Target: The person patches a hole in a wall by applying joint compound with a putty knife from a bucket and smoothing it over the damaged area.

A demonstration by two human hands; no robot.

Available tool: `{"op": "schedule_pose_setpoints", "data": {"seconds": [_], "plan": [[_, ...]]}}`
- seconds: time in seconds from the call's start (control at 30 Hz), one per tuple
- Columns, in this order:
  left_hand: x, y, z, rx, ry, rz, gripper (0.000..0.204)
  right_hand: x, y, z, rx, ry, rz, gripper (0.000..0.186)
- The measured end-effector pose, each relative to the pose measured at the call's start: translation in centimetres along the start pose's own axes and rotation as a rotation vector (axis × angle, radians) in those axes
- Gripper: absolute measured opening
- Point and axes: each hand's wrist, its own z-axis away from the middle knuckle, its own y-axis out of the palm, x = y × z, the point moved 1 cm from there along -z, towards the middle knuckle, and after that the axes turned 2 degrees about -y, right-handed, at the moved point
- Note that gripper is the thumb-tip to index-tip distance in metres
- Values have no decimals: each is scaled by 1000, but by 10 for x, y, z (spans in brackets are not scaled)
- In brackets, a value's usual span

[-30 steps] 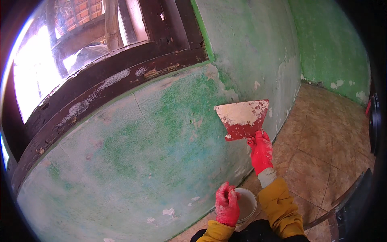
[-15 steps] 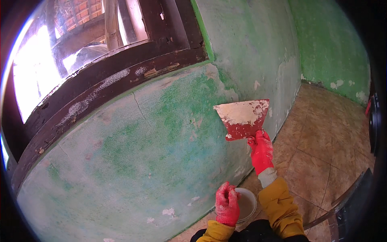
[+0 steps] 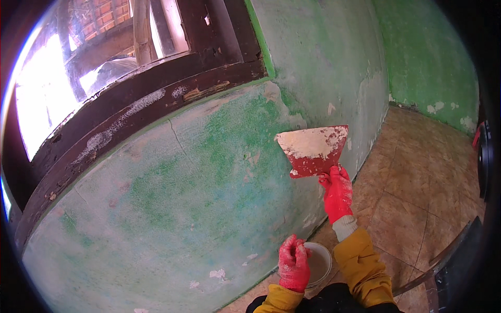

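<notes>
In my right hand [image 3: 338, 195], gloved in red, is a wide red putty knife [image 3: 315, 166]. Cream-coloured filler coats the upper part of its blade, which is raised in front of the peeling green wall [image 3: 209, 172]; whether it touches the wall I cannot tell. My left hand [image 3: 294, 263], also in a red glove smeared with pale residue, is closed with its fingers curled. Whatever it may hold is hidden. Right beside it, partly covered by the hand, stands a round white bucket [image 3: 326, 251] with something greyish inside.
A dark brown wooden window frame [image 3: 151, 96] with worn paint fills the upper left. Brown floor tiles [image 3: 407, 172] run along the wall on the right. A dark curved object [image 3: 459, 266] stands at the lower right. A thin crack [image 3: 177, 136] marks the wall below the frame.
My right hand and the putty knife have shifted slightly up and to the left. My left hand and the bucket stay almost where they were.
</notes>
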Motion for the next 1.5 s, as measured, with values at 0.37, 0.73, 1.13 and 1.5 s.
{"op": "schedule_pose_setpoints", "data": {"seconds": [0.37,0.73,1.13,1.5], "plan": [[-3,2,0,7,7,-4,30,-1,-6,0,48,-57,7,18],[-1,1,0,3,13,-4,30,-1,1,1,56,-10,-37,15],[1,2,-1,-4,2,22,30,3,4,4,52,46,-66,14],[0,3,1,-1,31,-12,30,-7,3,9,76,76,-47,14]]}}
